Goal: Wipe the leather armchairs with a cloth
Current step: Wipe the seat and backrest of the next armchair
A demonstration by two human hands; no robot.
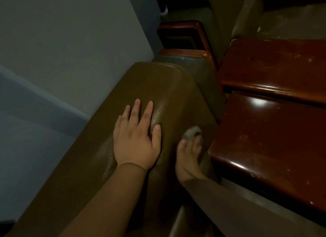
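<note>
Room: dim, with a grey-blue wall on my left and a row of olive-brown pebbled-leather armchairs running away from me; glossy reddish-brown wooden armrest tops sit on my right.
Backrest: the rounded top of the nearest leather armchair back fills the middle of my view.
Left hand: my left hand lies flat on that top, fingers straight, grasping nothing.
Right hand: my right hand has its fingers curled round a small crumpled grey cloth, pressed to the inner face of the backrest just beside the wooden armrest.
Cloth risk: I judge the wad is bunched so small that bare fingertips may rub the leather and leave smears.
Coverage risk: in this light I can easily miss patches; the armrests show pale specks.
Edge risk: a fast stroke could knock my knuckles on the wood edge or drop the cloth into the gap.
</note>
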